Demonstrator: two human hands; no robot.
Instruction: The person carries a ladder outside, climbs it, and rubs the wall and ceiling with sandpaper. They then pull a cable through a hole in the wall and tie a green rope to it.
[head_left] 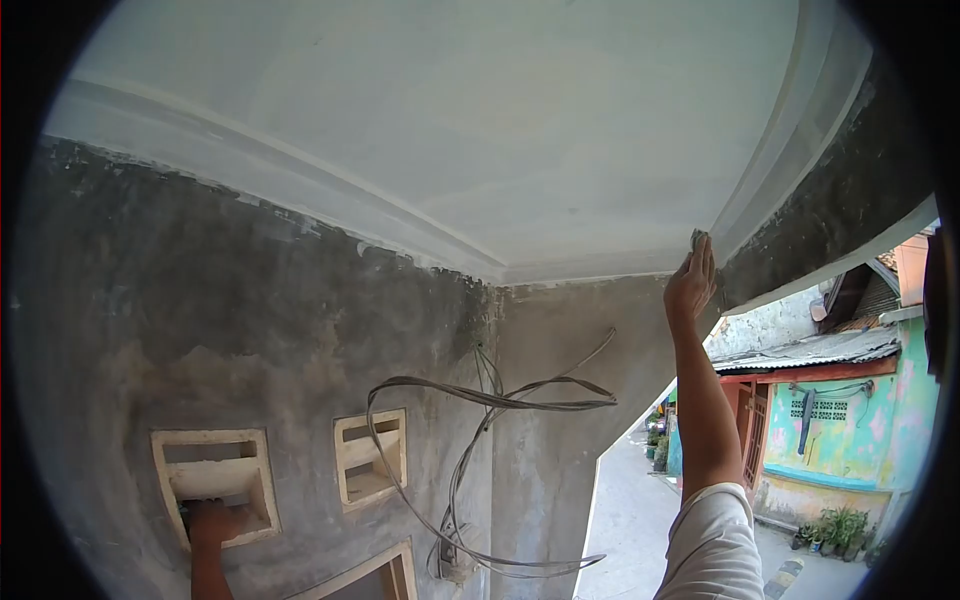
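Observation:
My right hand (690,284) is raised at arm's length to the corner where the white ceiling (560,130) meets the white cornice (765,175). Its fingers are pressed together on a small grey folded piece (699,238) that looks like sandpaper and touches the cornice edge. Low on the left, my left hand (212,522) reaches into a pale vent frame (262,480) set in the grey wall. Its fingers hook over the frame's inner edge and are partly hidden in the shadow.
A loop of loose grey cable (500,400) hangs from the wall corner in front of me. A second vent frame (371,460) and the top of a larger frame (400,570) are set in the wall. Beyond the opening lie a street (630,510) and a turquoise house (850,430).

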